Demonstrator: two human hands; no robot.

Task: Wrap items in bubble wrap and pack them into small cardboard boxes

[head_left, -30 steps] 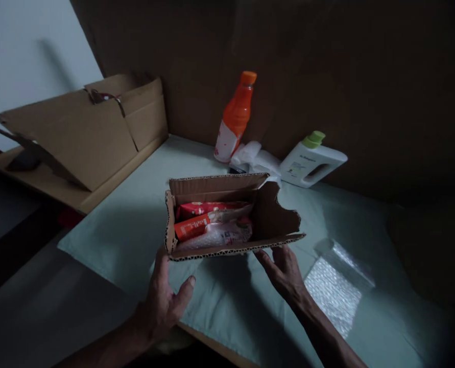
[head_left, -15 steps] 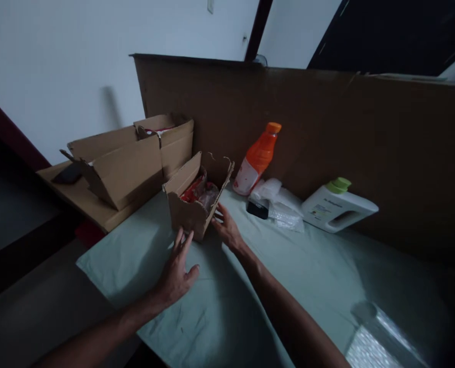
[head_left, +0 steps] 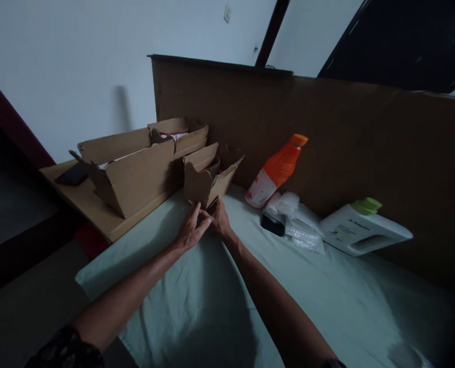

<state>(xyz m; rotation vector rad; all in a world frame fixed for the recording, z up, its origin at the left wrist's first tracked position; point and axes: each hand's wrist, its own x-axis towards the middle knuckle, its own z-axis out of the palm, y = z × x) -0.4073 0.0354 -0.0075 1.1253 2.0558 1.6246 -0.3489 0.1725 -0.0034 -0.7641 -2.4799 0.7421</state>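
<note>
A small open-topped cardboard box (head_left: 198, 183) stands on the cloth-covered table, its raised flaps leaning outward; a little red shows inside. My left hand (head_left: 191, 229) is at the lower front edge of this box, fingertips against it and thumb stretched toward the other hand. At the near right bottom corner of the box is my right hand (head_left: 221, 220), fingers against the cardboard and partly hidden. Neither hand is wrapped round the box. Left of it stands a long cardboard box (head_left: 139, 176), with another open box (head_left: 191, 142) behind.
An orange bottle (head_left: 281, 166) leans against the cardboard panel (head_left: 327, 138) at the back. Next to it are clear bubble wrap (head_left: 304, 230), a black item (head_left: 273, 224) and a white jug (head_left: 365, 230) with a green cap. A dark phone-like object (head_left: 73, 174) lies far left.
The small box has been shifted back, closer to the long box, and turned slightly. Both hands have moved forward with it and come closer together. The camera view has shifted a little.
</note>
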